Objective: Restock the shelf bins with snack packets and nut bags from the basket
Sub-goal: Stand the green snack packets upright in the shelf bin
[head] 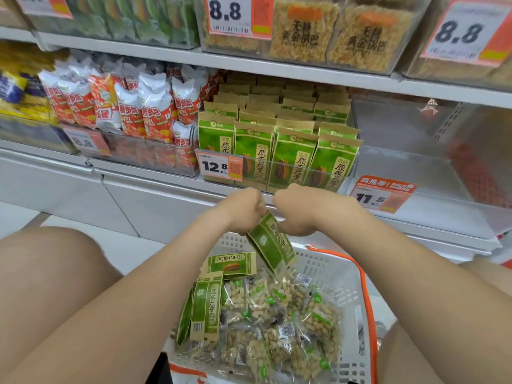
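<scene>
both hands are meeting just above the basket: the left hand (243,210) and the right hand (297,210) are each curling their fingers round the top edge of a green seed packet (273,242). their knuckles are nearly touching, and the packet is hanging tilted beneath them. whether it is one packet or two pressed together, i cannot tell. below, the white basket (335,273) is sitting between the person's knees, carrying more green packets (209,303) on its left side and a heap of clear nut bags (279,325) across the rest. straight ahead, the shelf bin (299,176) is standing packed with upright rows of matching green packets behind a 12.8 price tag (219,166). red-and-white snack packets (124,106) are filling the bin to its left.
</scene>
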### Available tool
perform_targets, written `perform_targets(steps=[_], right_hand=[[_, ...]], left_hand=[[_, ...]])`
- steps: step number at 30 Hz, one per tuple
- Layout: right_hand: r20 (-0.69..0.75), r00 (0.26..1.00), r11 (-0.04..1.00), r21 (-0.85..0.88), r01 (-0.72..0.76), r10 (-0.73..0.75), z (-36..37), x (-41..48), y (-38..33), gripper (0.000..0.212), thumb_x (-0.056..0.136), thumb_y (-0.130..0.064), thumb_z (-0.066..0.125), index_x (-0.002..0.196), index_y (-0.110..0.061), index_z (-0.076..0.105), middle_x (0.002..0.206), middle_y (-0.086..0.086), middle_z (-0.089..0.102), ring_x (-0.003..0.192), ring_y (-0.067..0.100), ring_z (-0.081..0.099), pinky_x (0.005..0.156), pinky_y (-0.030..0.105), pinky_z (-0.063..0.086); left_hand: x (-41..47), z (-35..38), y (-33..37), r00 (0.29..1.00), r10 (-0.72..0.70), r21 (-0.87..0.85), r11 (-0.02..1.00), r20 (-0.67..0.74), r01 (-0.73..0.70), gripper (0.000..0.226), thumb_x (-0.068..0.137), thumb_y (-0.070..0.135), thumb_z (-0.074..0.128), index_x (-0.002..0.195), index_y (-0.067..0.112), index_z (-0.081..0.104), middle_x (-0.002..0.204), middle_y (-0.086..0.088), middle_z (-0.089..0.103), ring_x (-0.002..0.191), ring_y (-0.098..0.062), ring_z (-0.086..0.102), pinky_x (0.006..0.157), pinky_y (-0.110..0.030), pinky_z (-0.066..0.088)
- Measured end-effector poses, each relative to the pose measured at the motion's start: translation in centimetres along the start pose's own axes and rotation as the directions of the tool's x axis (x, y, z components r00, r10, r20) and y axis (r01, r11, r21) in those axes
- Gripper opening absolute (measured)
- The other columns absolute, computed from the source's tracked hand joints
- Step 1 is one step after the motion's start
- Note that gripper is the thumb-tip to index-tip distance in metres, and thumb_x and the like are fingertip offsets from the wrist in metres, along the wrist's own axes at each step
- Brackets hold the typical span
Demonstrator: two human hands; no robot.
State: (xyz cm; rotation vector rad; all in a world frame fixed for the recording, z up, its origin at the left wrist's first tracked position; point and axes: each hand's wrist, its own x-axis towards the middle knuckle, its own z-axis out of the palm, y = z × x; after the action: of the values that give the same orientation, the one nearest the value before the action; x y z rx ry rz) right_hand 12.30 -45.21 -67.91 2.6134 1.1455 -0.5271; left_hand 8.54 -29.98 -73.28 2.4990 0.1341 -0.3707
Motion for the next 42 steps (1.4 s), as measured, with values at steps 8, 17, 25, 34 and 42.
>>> perform_targets(steps=[8, 17, 25, 34, 42], right_hand=[[-0.398, 0.915, 0.979, 0.204, 0.023, 0.062, -0.8, -1.4, 2.2, 0.041, 0.096, -0.044, 0.065, 0.120, -0.017, 0.046, 0.098, 0.006, 0.062, 0.086, 0.030, 0.062, 0.065, 0.041, 0.052], [-0.612, 0.742, 0.708, 0.651, 0.275, 0.274, -3.4, -3.0, 1.9, 0.022, 0.108, -0.043, 0.049, 0.113, -0.022, 0.045, 0.093, -0.009, 0.064, 0.086, 0.012, 0.062, 0.063, 0.030, 0.045], [-0.697, 0.629, 0.811, 0.558, 0.173, 0.346, -5.5, -4.3, 4.4, 0.019, 0.108, -0.046, 0.045, 0.107, -0.026, 0.046, 0.095, -0.001, 0.069, 0.091, 0.032, 0.062, 0.075, 0.043, 0.049], [-0.845, 0.257, 0.621, 0.523, 0.584, 0.470, -7.8, -5.9, 9.6, 0.020, 0.109, -0.008, 0.043, 0.128, -0.012, 0.045, 0.113, -0.007, 0.065, 0.103, 0.012, 0.064, 0.092, 0.044, 0.058], [-0.809, 0.408, 0.627, 0.586, 0.513, 0.423, -7.0, -3.2, 9.7, 0.023, 0.105, -0.006, 0.048, 0.120, -0.023, 0.043, 0.100, -0.006, 0.058, 0.082, 0.017, 0.058, 0.074, 0.046, 0.055]], left_hand=[[-1.4, -4.7, 4.2, 0.962, -0.260, -0.910, 0.415, -0.089, 0.028, 0.021, 0.103, 0.003, 0.053, 0.115, -0.012, 0.063, 0.088, -0.027, 0.074, 0.068, -0.034, 0.077, 0.056, -0.040, 0.063], [-1.4, -5.5, 8.0, 0.921, -0.148, -0.913, 0.263, -0.359, -0.314, 0.030, 0.111, 0.034, 0.048, 0.125, 0.012, 0.062, 0.116, -0.015, 0.074, 0.102, -0.024, 0.069, 0.095, -0.047, 0.054], [0.2, -5.3, 8.7, 0.740, -0.039, -0.524, 0.731, -0.672, -0.437, 0.025, 0.113, 0.033, 0.040, 0.111, 0.018, 0.061, 0.098, 0.003, 0.066, 0.085, -0.008, 0.061, 0.069, -0.021, 0.049], [2.4, -4.9, 8.4, 0.657, 0.329, 0.294, 0.941, -0.678, -0.168, 0.033, 0.095, 0.015, 0.056, 0.123, 0.028, 0.066, 0.128, 0.005, 0.058, 0.128, -0.021, 0.044, 0.108, -0.051, 0.030], [2.1, -4.3, 8.5, 0.724, 0.326, 0.366, 0.924, -0.608, -0.108, 0.022, 0.093, 0.022, 0.062, 0.113, 0.026, 0.071, 0.110, 0.005, 0.068, 0.134, -0.024, 0.041, 0.107, -0.056, 0.026]])
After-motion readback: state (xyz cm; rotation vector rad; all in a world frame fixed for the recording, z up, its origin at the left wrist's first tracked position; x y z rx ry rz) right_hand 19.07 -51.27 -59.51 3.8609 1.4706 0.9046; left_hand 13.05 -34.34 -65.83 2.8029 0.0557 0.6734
